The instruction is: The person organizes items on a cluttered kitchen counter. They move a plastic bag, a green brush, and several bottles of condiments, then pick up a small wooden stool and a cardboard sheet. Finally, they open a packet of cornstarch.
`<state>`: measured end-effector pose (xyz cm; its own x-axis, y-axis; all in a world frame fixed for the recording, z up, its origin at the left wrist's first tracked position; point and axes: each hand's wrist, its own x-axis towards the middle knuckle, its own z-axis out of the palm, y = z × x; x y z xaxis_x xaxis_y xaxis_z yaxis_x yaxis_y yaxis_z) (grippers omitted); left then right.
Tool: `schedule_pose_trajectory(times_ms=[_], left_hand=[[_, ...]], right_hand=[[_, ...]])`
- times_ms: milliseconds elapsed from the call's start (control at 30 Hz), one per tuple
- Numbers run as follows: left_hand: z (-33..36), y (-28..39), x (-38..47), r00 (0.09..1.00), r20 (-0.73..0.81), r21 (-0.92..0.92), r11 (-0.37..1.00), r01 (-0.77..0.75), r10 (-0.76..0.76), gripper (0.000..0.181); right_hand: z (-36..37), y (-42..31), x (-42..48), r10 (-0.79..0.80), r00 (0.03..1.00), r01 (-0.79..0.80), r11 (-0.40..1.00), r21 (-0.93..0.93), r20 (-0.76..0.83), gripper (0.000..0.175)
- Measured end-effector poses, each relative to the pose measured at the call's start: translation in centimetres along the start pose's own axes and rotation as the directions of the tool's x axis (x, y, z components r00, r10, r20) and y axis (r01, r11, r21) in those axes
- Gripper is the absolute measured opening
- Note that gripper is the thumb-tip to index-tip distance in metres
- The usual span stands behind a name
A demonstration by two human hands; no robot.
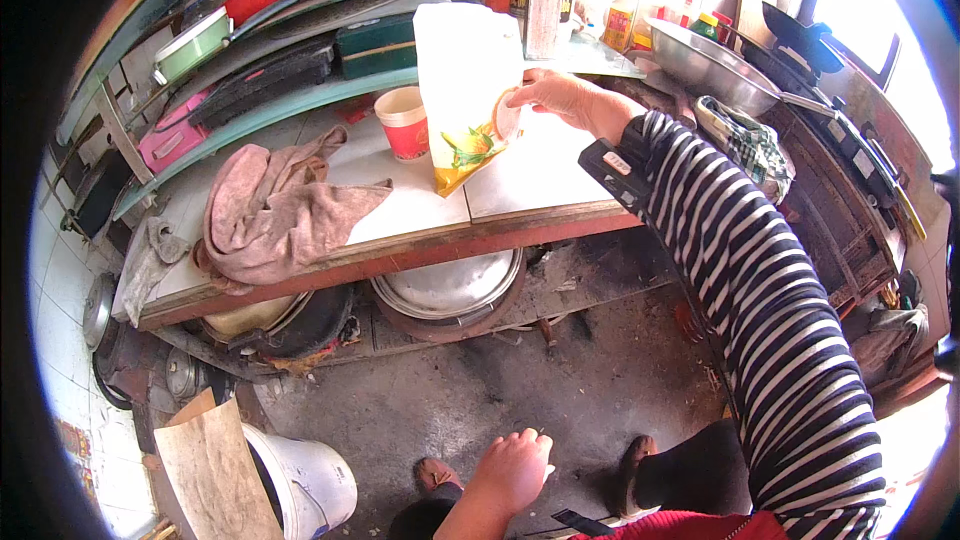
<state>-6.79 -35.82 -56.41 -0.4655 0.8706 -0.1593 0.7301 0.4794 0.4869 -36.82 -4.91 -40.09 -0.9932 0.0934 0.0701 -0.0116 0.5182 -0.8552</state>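
Note:
On the white tiled counter [517,180] stands a white plastic bag [465,52] with a yellow base and a printed plant picture. My right hand [566,99] is at its right side, fingers gripping a small round pale thing with a brownish rim [508,118]; whether this is a lid, a cup or a roll I cannot tell. Just left of the bag is a red and white paper cup [403,124]. Low over the floor, my left hand [516,469] is curled into a loose fist. A small white spot shows at its fingers, too unclear to name.
A crumpled pinkish cloth [285,217] lies on the counter's left. Glass shelves [300,109] rise behind it. Far right are a steel basin [709,64] and a checked cloth [742,139]. Below are a lidded metal pot [450,281] and a white bucket [315,476] beside cardboard [214,465].

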Motion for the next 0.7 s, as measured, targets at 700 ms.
schedule_pose_trajectory(times_ms=[700], left_hand=[[-3.4, 0.8, 0.9, 0.757, -0.630, -0.191, 0.979, 0.065, -0.173, 0.053]], right_hand=[[2.3, -2.4, -21.8, -0.199, 0.962, 0.257, 0.890, 0.377, -0.186, 0.024]])
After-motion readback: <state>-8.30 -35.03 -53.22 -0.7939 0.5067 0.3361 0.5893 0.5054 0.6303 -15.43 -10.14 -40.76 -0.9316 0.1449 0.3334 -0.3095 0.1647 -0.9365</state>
